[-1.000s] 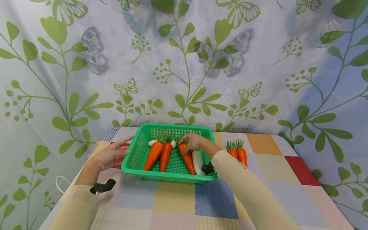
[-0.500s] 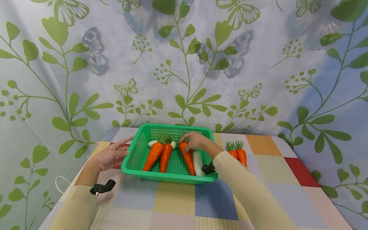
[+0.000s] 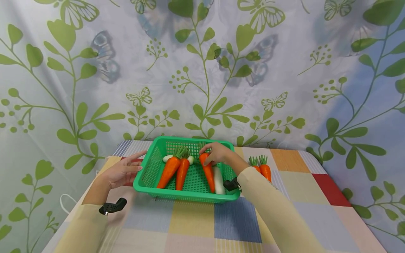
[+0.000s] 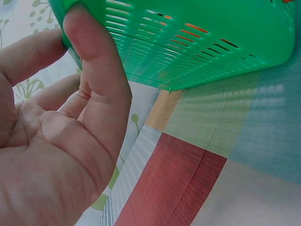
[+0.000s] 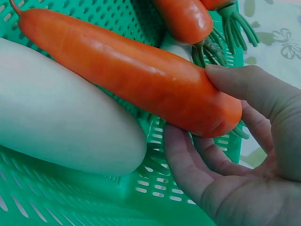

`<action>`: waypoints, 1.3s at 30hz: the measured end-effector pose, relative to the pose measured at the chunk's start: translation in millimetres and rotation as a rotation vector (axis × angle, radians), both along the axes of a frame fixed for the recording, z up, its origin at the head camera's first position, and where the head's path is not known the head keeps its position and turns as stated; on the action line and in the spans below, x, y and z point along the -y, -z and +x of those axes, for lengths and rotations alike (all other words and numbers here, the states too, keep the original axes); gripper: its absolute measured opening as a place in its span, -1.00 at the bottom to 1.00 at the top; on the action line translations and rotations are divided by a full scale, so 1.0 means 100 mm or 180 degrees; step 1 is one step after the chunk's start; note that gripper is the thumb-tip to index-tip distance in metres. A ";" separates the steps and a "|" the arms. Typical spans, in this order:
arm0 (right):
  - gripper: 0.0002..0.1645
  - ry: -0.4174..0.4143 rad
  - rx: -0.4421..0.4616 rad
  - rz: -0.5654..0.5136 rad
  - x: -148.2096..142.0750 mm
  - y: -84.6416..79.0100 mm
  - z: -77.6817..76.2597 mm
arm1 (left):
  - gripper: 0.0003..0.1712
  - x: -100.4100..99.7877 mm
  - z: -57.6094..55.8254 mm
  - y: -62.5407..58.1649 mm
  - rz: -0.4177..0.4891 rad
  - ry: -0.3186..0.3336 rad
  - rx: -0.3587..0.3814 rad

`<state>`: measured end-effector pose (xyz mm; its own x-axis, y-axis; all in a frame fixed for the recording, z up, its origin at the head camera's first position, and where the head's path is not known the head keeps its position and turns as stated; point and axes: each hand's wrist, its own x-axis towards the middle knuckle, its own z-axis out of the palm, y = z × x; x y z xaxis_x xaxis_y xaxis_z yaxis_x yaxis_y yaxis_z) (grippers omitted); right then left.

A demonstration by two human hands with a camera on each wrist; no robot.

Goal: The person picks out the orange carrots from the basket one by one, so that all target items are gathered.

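My right hand [image 3: 218, 154] grips an orange carrot [image 3: 208, 172] near its leafy end, inside a green plastic basket [image 3: 196, 198]. In the right wrist view, the thumb lies on one side of the carrot [image 5: 127, 70] and the fingers [image 5: 181, 155] on the other. Beside it lies a long white radish [image 3: 219, 181]. My left hand [image 3: 121, 172] is at the basket's left side, fingers extended; in the left wrist view its thumb [image 4: 89, 42] touches the basket near the rim. Two more carrots [image 3: 171, 170] rest in the basket's left half, with white vegetables [image 3: 167, 158] partly hidden behind them.
Two carrots [image 3: 265, 171] lie on the table to the right of the basket, partly covered by my right sleeve. A patchwork cloth [image 3: 190, 225] covers the table. Behind hangs a leaf-patterned curtain [image 3: 196, 80]. A white cable [image 3: 64, 203] loops at the left edge.
My right hand has shifted slightly up and to the right, and the gripped carrot's leafy end has risen with it. My left hand and the basket look unmoved.
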<state>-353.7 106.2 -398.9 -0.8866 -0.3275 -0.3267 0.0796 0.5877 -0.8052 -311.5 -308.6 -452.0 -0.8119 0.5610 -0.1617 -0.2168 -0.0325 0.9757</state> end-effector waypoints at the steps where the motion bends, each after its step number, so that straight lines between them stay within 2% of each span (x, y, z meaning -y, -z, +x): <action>1: -0.42 0.0001 -0.0003 0.0019 0.00 0.00 0.00 | -0.12 0.00 0.00 0.00 0.0003 0.0004 0.0001; 6: -0.41 -0.0030 -0.0014 0.0072 -0.02 -0.02 0.02 | -0.13 0.00 0.01 0.01 0.0004 0.0019 0.0015; 18: -0.37 0.0023 0.0037 -0.0460 -0.11 -0.06 0.05 | -0.13 0.02 0.03 0.00 -0.0009 0.0001 0.0020; 27: -0.32 0.0068 0.0036 -0.0693 -0.14 -0.19 0.15 | -0.13 0.01 0.03 0.01 0.0027 0.0040 0.0016; 39: -0.33 0.0077 -0.0131 -0.0943 -0.25 -0.33 0.28 | -0.12 0.00 0.02 -0.02 -0.0005 0.0014 -0.0026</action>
